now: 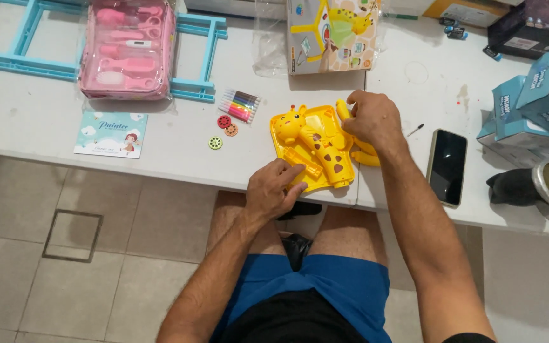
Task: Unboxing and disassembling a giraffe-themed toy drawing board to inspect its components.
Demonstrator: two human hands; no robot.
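Note:
A yellow giraffe-shaped toy (316,143) with brown spots lies on a yellow plastic tray (284,149) at the front edge of the white table (179,149). My left hand (273,188) rests on the tray's near left corner, its fingers touching a small yellow block there. My right hand (373,118) is closed over a curved yellow piece (365,152) at the tray's far right side. Whether the left hand grips anything is unclear.
Left of the toy lie a bundle of coloured markers (240,105), three small round discs (224,122) and a booklet (112,134). A pink kit case (128,47) sits on a blue frame (195,57). The toy's box (332,35), a black phone (447,166) and blue boxes (535,105) stand to the right.

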